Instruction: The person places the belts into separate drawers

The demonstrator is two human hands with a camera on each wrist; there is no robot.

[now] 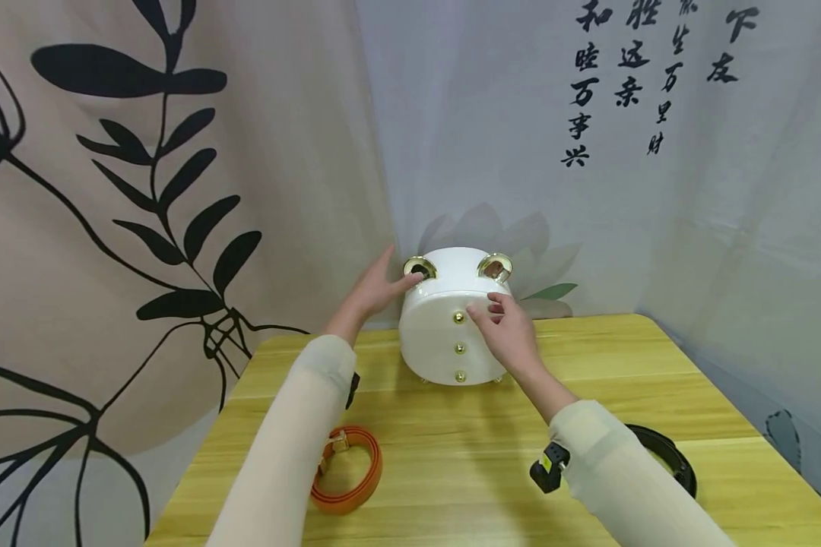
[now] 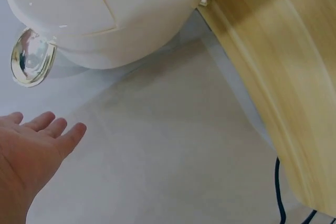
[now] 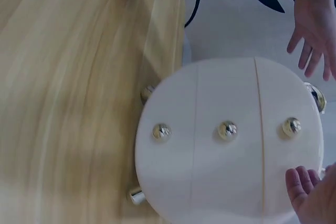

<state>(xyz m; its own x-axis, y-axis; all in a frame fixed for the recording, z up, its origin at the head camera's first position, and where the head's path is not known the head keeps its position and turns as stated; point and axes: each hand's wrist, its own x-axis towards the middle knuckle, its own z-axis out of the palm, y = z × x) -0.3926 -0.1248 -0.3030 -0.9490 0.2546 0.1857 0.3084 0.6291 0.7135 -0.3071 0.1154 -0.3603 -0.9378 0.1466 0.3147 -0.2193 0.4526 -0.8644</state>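
A white rounded drawer box (image 1: 431, 342) with three gold knobs (image 3: 227, 130) down its front stands on small gold feet at the back of the table. Two gold ear-shaped pieces (image 2: 32, 59) stick out at its top. My left hand (image 1: 375, 290) is at the box's upper left, fingers straight and spread, thumb overlapping the left ear in the head view. In the left wrist view that palm faces up, apart from the box. My right hand (image 1: 511, 334) hovers by the upper right of the front, fingers loosely bent and holding nothing.
An orange belt (image 1: 366, 486), coiled with a gold buckle, lies on the wooden table (image 1: 451, 471) at the left. A black coiled belt (image 1: 677, 460) is partly behind my right sleeve. A printed curtain (image 1: 315, 152) hangs right behind the table.
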